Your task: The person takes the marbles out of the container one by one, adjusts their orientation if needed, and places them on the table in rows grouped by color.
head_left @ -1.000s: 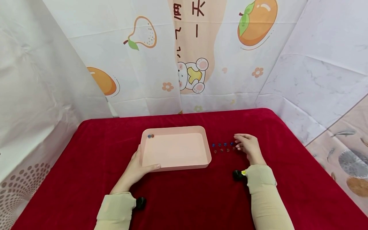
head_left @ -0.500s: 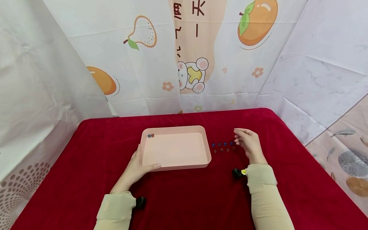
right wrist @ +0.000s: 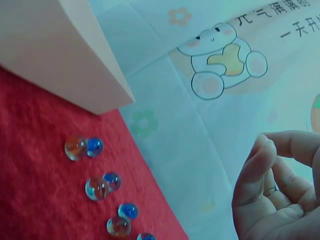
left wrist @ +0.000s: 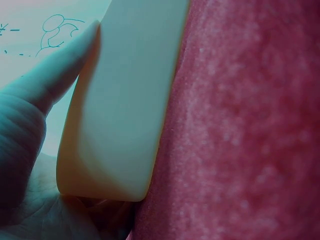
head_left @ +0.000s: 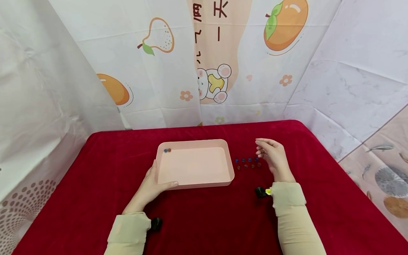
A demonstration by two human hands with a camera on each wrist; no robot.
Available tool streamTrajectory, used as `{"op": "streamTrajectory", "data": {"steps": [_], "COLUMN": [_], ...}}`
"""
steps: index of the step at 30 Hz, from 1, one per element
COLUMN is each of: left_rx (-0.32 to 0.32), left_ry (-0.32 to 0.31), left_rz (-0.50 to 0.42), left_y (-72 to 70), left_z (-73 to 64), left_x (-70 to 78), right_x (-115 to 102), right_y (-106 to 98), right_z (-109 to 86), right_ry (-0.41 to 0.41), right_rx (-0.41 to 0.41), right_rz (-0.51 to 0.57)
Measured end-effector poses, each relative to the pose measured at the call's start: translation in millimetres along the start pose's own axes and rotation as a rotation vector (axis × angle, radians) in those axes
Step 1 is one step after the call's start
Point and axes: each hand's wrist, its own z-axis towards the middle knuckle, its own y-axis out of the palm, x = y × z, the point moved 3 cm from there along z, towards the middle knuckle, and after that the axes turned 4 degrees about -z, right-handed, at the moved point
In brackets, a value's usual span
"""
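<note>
My left hand [head_left: 152, 186] holds the near left corner of a shallow pink tray [head_left: 195, 185]. Its thumb lies along the front wall, while the other fingers are mostly hidden at the left side. Inside the tray's far left corner sit a blue marble [head_left: 165, 151] and an orange marble [head_left: 169, 150] side by side. Above and right of the loose marbles, my right hand [head_left: 274, 156] is raised with thumb and index fingertips together. Whether something small is between those fingertips cannot be seen. Pairs of glass marbles, such as an orange one [right wrist: 76, 148] and a blue one [right wrist: 94, 146], lie below it.
A red velvet cloth [head_left: 207, 219] covers the table. The loose marbles stand in two short rows, blue [head_left: 250, 159] behind and orange [head_left: 253, 166] in front, right of the tray. Printed curtains [head_left: 153, 88] hang behind the far table edge.
My right hand has risen from the right end of the marble rows and shifted slightly left and away. The left hand, tray and visible marbles have stayed in place.
</note>
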Motion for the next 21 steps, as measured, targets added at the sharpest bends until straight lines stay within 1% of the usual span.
{"op": "streamTrajectory", "data": {"steps": [7, 14, 21], "left_rx": [0.007, -0.008, -0.008], "left_ry": [0.01, -0.008, -0.014], "left_rz": [-0.005, -0.028, -0.019], "left_y": [-0.1, 0.0, 0.1], "left_z": [0.7, -0.3, -0.5], "left_x": [0.0, -0.5, -0.6], "right_x": [-3.4, -3.4, -0.7], "right_y": [10.9, 19.6, 28.2], "right_z": [-2.7, -3.8, -3.9], "right_ry": [-0.023, -0.024, -0.024], "right_rx": [-0.031, -0.051, -0.067], "right_rz": [-0.037, -0.074, -0.114]}}
